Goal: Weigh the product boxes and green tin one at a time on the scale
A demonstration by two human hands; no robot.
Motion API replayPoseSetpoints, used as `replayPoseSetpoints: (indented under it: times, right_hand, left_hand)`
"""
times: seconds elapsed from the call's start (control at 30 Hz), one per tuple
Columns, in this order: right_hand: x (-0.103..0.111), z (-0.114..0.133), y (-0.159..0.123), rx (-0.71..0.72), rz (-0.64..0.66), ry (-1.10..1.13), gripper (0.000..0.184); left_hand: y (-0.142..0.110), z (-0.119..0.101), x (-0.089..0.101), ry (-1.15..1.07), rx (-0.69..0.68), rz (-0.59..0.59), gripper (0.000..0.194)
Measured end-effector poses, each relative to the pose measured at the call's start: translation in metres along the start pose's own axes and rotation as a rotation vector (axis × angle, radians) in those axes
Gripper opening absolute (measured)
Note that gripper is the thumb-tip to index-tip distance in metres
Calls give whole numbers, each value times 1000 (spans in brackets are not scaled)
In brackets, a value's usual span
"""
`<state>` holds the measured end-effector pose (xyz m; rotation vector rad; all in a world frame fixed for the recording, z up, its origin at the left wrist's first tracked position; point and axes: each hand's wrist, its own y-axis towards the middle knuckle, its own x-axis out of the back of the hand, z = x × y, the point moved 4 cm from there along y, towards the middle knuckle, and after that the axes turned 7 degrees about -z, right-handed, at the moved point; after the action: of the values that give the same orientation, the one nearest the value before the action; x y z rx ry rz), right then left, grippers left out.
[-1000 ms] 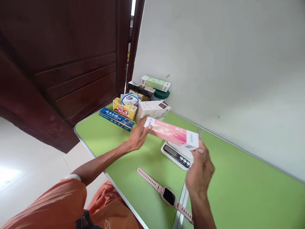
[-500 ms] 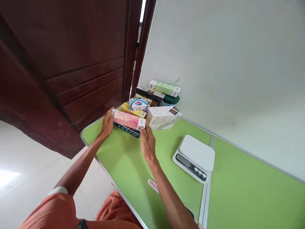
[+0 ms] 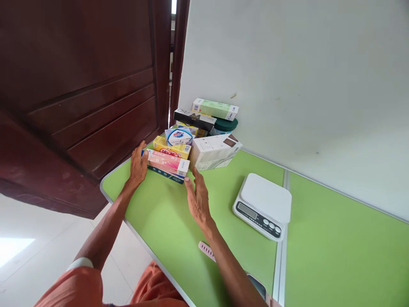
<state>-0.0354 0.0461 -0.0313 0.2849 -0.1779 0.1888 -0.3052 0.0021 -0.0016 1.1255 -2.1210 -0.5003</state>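
A long pink box [image 3: 168, 162] with white ends lies on top of a dark blue box [image 3: 166, 173] at the front of a pile. My left hand [image 3: 138, 164] is at their left end, fingers stretched out, close to or touching the corner. Just off the right end stands my right hand [image 3: 198, 198], thumb and fingers apart, holding nothing. Behind the pink box lie a yellow box [image 3: 172, 149] and a white-and-blue soap box [image 3: 179, 137]. A larger white box [image 3: 215, 151] leans to the right of them.
A black-and-white box [image 3: 194, 118], a green box [image 3: 215, 109] and a dark green round lid [image 3: 226, 124] sit against the wall. Right on the green table [image 3: 332, 247] stands a white kitchen scale [image 3: 263, 204]. A pink watch strap [image 3: 207, 250] lies by my right forearm.
The pink box has come down onto the dark blue box. My right hand has moved off its right end, and both hands' grip has loosened. The view has shifted slightly.
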Motion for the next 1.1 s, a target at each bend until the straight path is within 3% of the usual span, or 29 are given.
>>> replayPoseSetpoints:
  times: [0.13,0.27,0.43,0.53,0.6,0.73,0.83,0.93,1.1]
  right_hand:
    - [26,-10,-15,-6,-21,-54,83]
    - [51,5,-3,66,-128,-58,77]
    - [90,24,63,196,-355,-93,77]
    - [115,15,116,141,-430,-140,87]
    - [127,8,148,70,-425,-170,90]
    - [129,0,187,-62,-258,-166,84]
    - [118,-3,190,-143,-123,-97,76]
    - [114,-2,182,-202,-109,-76,67]
    - [135,29,165,-41,-143,1,66]
  left_hand:
    - [-6,-18,11,37,-22,-45,82]
    - [-9,-66,-2,48,-206,21,72]
    - [-2,-142,-70,70,-516,347,70]
    - [13,-173,-116,209,-605,501,81]
    - [26,-186,-139,343,-592,565,90]
    - [48,-201,-158,578,-510,702,86]
    - [54,-203,-162,649,-491,769,70]
    - [54,-198,-164,625,-496,775,57]
    - [59,-197,-162,442,-566,700,52]
